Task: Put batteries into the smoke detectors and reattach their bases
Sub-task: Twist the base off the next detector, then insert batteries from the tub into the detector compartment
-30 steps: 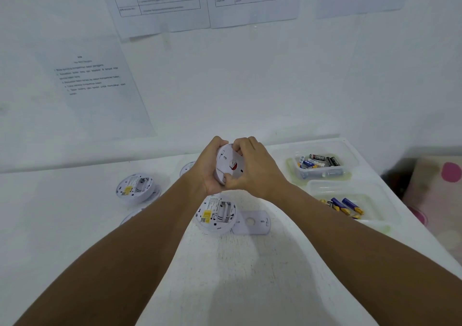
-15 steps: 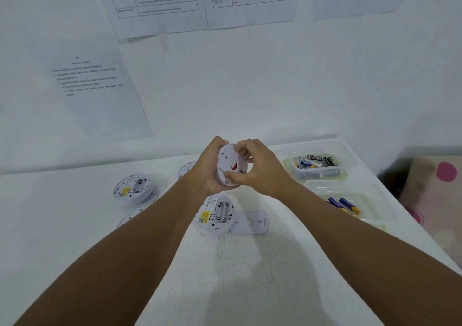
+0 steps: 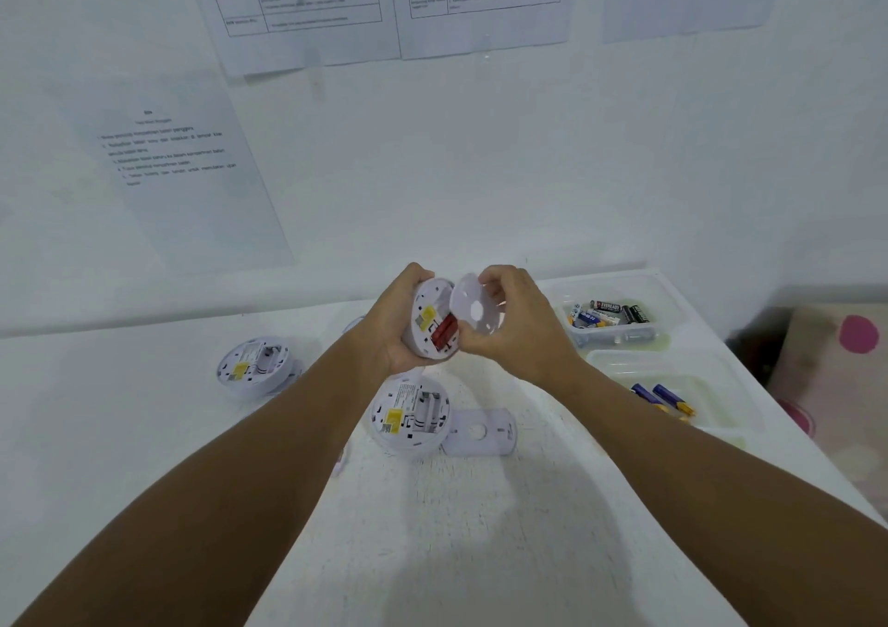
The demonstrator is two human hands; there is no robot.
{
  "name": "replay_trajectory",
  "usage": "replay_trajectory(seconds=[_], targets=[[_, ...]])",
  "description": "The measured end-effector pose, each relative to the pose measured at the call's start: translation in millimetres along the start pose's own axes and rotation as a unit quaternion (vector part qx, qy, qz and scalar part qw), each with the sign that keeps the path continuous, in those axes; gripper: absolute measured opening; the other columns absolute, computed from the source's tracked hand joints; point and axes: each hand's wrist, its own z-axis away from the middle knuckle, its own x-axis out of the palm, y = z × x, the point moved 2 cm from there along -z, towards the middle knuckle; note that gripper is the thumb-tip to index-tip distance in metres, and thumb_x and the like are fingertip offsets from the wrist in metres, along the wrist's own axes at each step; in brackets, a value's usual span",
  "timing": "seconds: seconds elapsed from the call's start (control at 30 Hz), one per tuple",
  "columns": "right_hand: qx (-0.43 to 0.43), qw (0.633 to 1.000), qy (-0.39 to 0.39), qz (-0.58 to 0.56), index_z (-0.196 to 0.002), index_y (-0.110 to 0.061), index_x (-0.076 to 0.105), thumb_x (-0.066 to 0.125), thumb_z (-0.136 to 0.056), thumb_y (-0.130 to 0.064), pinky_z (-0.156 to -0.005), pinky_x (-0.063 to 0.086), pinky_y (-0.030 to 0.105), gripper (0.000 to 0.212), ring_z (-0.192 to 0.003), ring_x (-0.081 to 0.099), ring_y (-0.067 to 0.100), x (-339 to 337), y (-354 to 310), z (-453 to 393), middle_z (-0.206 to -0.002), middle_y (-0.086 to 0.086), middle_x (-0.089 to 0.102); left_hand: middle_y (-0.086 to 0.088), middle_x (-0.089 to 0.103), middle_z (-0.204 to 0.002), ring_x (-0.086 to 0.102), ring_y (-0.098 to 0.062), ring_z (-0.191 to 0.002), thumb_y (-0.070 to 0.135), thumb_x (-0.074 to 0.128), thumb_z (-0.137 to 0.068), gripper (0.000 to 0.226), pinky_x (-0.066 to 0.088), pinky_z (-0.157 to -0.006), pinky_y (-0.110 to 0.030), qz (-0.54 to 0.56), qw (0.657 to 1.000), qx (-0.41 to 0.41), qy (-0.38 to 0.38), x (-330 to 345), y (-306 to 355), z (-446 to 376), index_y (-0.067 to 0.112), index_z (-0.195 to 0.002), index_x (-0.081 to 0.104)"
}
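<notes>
Hands meet just above the middle of the single head view: the left hand curls its fingers round a round white plastic smoke detector, tilted on edge with its back facing the camera, a yellow label and red batteries visible in its compartment. The right hand pinches a thin white round plastic base plate by its rim, held just to the right of the detector and touching or nearly touching its edge; which, I cannot tell. Below them on the white table lies a second white detector with an open back, its compartment apparently unfilled, and just beside it on the right a flat white base plate. A third open-backed white detector sits at the left of the frame. At the right edge, a clear plastic tray of mixed batteries sits above a second clear tray holding blue-and-yellow batteries. Printed paper sheets hang on the wall across the top. The step in hand looks like refitting the base onto the loaded detector. To do it well, the plate should probably be brought flat against the back, its tabs matched to the slots, then twisted until it seats, with the left hand gripping firmly so that the body does not turn.
</notes>
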Motion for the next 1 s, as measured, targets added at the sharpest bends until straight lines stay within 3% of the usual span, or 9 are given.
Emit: replay_trajectory(seconds=[0.17,0.37,0.5,0.6,0.73,0.83,0.93,1.0], targets=[[0.068,0.981,-0.127,0.130,-0.125,-0.019,0.051,0.082,-0.071,-0.041,-0.080,0.041,0.030,0.065,-0.106,0.049,0.021,-0.1,24.5,-7.7,-0.113,-0.002,0.049,-0.011,0.062,-0.098,0.055,-0.030,-0.097,0.044,0.064,-0.085,0.027,0.051,-0.096,-0.043,0.058,0.996,0.045,0.046,-16.6,10.6,-5.9,0.017,-0.090,0.068],[0.054,0.908,-0.294,0.294,-0.132,-0.017,0.049,0.081,-0.076,-0.037,-0.085,0.047,0.033,0.067,-0.110,0.046,0.022,8.7,30.0,-10.2,-0.121,0.003,0.048,-0.012,0.064,-0.097,0.056,-0.033,-0.100,0.043,0.065,-0.088,0.027,0.052,-0.099,-0.046,0.086,0.994,0.059,0.042,-20.3,8.1,-8.7,0.017,-0.090,0.068],[0.057,0.875,-0.347,0.333,-0.131,-0.015,0.050,0.080,-0.078,-0.033,-0.088,0.051,0.036,0.064,-0.113,0.049,0.023,13.9,35.7,-12.1,-0.125,0.007,0.049,-0.014,0.067,-0.098,0.060,-0.035,-0.099,0.043,0.067,-0.087,0.030,0.050,-0.103,-0.047,0.083,0.994,0.053,0.040,-24.1,3.5,-8.2,0.016,-0.079,0.076],[0.080,0.868,-0.365,0.327,-0.132,-0.015,0.052,0.079,-0.079,-0.033,-0.091,0.052,0.037,0.062,-0.114,0.051,0.023,14.2,39.2,-13.9,-0.126,0.006,0.049,-0.015,0.068,-0.102,0.061,-0.038,-0.100,0.044,0.068,-0.085,0.030,0.054,-0.095,-0.045,0.079,0.995,0.052,0.040,-26.2,1.0,-7.8,0.016,-0.088,0.076],[0.089,0.860,-0.379,0.332,-0.136,-0.015,0.052,0.078,-0.082,-0.033,-0.094,0.051,0.039,0.062,-0.119,0.050,0.025,15.8,39.7,-15.2,-0.131,0.008,0.047,-0.014,0.067,-0.102,0.060,-0.037,-0.100,0.044,0.068,-0.085,0.030,0.055,-0.088,-0.043,0.093,0.994,0.052,0.034,-25.7,-1.6,-5.8,0.017,-0.095,0.073],[0.099,0.875,-0.365,0.301,-0.148,-0.019,0.040,0.077,-0.084,-0.029,-0.097,0.047,0.038,0.074,-0.128,0.043,0.028,15.7,37.5,-13.8,-0.138,0.007,0.043,-0.014,0.068,-0.101,0.060,-0.037,-0.100,0.043,0.069,-0.085,0.029,0.055,-0.091,-0.043,0.105,0.992,0.054,0.034,-26.2,-3.7,-4.1,0.017,-0.096,0.073],[0.091,0.938,-0.258,0.213,-0.143,-0.021,0.046,0.069,-0.090,-0.022,-0.097,0.046,0.035,0.058,-0.121,0.050,0.024,14.3,29.2,-13.5,-0.134,0.006,0.050,-0.013,0.068,-0.098,0.060,-0.034,-0.097,0.042,0.069,-0.085,0.026,0.052,-0.101,-0.047,0.124,0.989,0.066,0.035,-25.6,-5.9,-2.8,0.016,-0.092,0.073],[0.100,0.978,-0.147,0.113,-0.130,-0.020,0.057,0.065,-0.092,-0.019,-0.086,0.047,0.028,0.039,-0.104,0.058,0.018,14.1,17.0,-10.3,-0.121,0.004,0.058,-0.012,0.068,-0.096,0.059,-0.034,-0.097,0.040,0.068,-0.086,0.026,0.051,-0.102,-0.046,0.143,0.986,0.082,0.037,-24.9,-8.5,-2.3,0.016,-0.091,0.072]])
